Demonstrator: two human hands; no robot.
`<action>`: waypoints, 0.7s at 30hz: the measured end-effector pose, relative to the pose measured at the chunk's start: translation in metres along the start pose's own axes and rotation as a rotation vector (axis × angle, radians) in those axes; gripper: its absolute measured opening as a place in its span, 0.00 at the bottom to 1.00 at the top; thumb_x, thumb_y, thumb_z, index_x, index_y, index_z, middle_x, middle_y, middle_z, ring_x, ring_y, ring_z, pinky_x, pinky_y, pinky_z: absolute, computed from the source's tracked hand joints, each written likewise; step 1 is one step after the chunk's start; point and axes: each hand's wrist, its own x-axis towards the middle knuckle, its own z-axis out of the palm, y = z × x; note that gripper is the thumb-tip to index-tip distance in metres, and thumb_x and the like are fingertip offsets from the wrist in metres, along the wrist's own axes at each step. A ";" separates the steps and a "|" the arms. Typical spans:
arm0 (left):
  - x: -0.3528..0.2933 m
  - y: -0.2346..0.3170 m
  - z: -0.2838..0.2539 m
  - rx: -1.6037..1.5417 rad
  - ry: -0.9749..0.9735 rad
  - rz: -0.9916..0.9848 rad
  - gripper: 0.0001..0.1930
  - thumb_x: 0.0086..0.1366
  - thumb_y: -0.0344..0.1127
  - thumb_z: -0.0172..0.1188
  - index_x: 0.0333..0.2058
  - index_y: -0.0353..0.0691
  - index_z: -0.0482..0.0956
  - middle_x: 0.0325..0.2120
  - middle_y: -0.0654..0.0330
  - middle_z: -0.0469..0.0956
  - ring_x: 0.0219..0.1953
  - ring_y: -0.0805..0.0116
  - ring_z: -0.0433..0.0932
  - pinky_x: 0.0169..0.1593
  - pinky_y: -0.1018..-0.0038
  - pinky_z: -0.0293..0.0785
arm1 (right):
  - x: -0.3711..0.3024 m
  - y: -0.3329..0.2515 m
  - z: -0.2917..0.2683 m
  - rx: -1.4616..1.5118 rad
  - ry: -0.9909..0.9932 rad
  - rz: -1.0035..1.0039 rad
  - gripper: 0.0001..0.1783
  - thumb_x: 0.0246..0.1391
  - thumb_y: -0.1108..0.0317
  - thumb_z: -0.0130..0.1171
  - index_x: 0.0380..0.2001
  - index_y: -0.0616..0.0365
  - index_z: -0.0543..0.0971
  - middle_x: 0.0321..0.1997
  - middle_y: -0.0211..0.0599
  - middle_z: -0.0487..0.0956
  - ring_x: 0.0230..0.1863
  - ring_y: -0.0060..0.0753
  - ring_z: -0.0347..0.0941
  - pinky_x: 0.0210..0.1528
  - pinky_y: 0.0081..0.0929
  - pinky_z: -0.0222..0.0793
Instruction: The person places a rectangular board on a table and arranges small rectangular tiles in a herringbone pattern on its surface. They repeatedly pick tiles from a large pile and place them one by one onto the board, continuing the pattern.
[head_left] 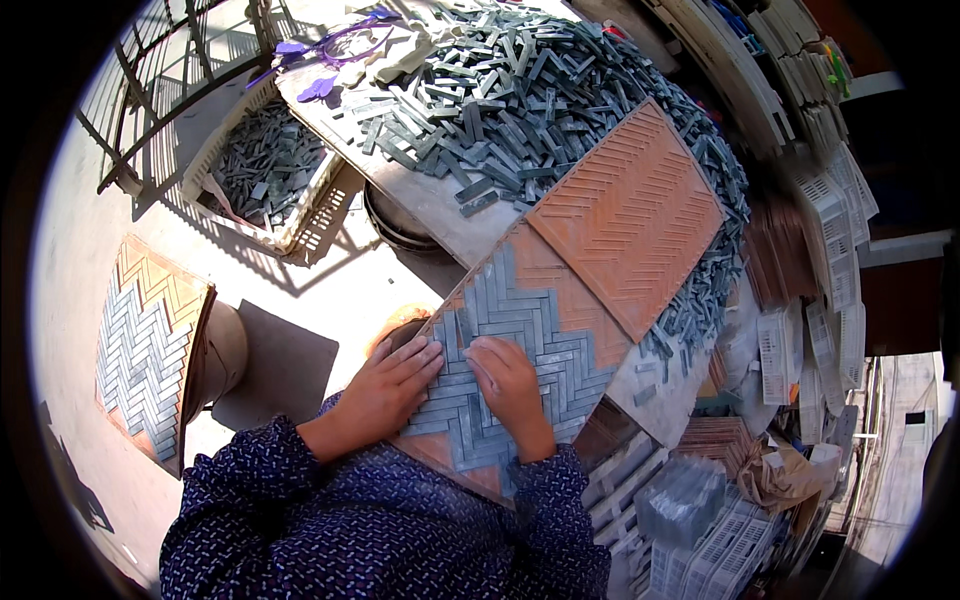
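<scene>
An orange grooved tray [560, 280] lies in front of me, largely covered by grey-blue strip tiles [565, 355] in a zigzag herringbone. My left hand [390, 385] rests on its left edge, fingers extended flat over the tiles. Beside it, my right hand [507, 385] bends its fingers and thumb together in a pinch, low over the middle of the pattern. Whatever is between those fingertips is hidden. Just beyond the fingertips a narrow dark gap shows among the laid strips. A second orange tray [640, 205], with bare grooves, overlaps the far end of the first.
A large heap of loose strip tiles [530, 90] covers the far table. At left stand a crate [300, 225] of tile pieces and another partly tiled tray [145, 350] on a round support. Plastic crates [720, 545] and stacked trays [780, 250] crowd the right.
</scene>
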 end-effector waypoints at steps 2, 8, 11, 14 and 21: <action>0.000 0.000 0.002 0.010 0.016 0.018 0.27 0.53 0.32 0.60 0.54 0.37 0.69 0.57 0.55 0.66 0.62 0.59 0.61 0.63 0.59 0.54 | 0.005 0.001 0.002 -0.031 -0.001 -0.018 0.09 0.41 0.78 0.59 0.31 0.61 0.77 0.36 0.39 0.76 0.40 0.42 0.73 0.42 0.33 0.69; 0.003 0.001 -0.002 0.007 0.005 0.028 0.27 0.54 0.33 0.60 0.54 0.36 0.69 0.57 0.55 0.66 0.62 0.59 0.61 0.64 0.59 0.53 | 0.010 0.003 0.012 -0.088 0.010 -0.006 0.08 0.42 0.78 0.57 0.31 0.60 0.77 0.36 0.38 0.76 0.39 0.42 0.72 0.41 0.34 0.68; 0.000 -0.001 0.001 0.026 0.003 0.021 0.27 0.54 0.33 0.59 0.54 0.36 0.68 0.57 0.54 0.66 0.62 0.59 0.61 0.64 0.59 0.53 | 0.016 0.009 0.007 -0.064 -0.063 -0.006 0.08 0.42 0.77 0.57 0.30 0.60 0.77 0.36 0.38 0.76 0.38 0.42 0.71 0.40 0.34 0.68; -0.001 -0.001 -0.001 0.025 -0.006 0.019 0.27 0.54 0.33 0.59 0.55 0.36 0.68 0.58 0.54 0.66 0.62 0.59 0.60 0.64 0.59 0.53 | 0.034 0.009 -0.002 -0.047 0.005 0.015 0.07 0.42 0.76 0.57 0.29 0.59 0.77 0.34 0.37 0.76 0.38 0.43 0.71 0.40 0.33 0.68; 0.004 0.001 -0.005 0.009 -0.080 0.005 0.30 0.53 0.33 0.61 0.57 0.39 0.66 0.60 0.56 0.63 0.64 0.58 0.59 0.64 0.55 0.53 | 0.036 0.013 -0.001 -0.041 -0.055 0.100 0.05 0.45 0.74 0.59 0.28 0.60 0.78 0.30 0.40 0.77 0.33 0.44 0.73 0.35 0.31 0.69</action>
